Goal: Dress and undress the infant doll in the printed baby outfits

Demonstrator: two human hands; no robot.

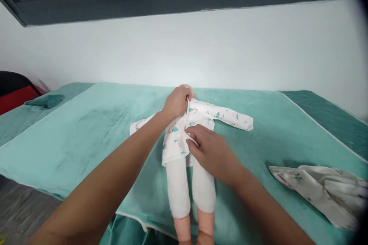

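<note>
A doll (205,216) lies on its back with its legs towards me, its head mostly hidden behind my left hand. It wears white leggings (178,189) down to the shins and a white printed baby shirt (198,111) with long sleeves spread to both sides. My left hand (177,101) is closed at the neckline, pinching the shirt's front edge. Lower down, my right hand (211,151) has its fingers bent, with thumb and forefinger pinched at the shirt's front opening. The left sleeve is partly covered by my left forearm.
Under the doll spreads a green plush cover (115,122). Crumpled printed clothing (316,191) lies at the right. A white wall (184,53) rises behind, below a dark window frame (100,7). At the far left is a red and black object (17,93).
</note>
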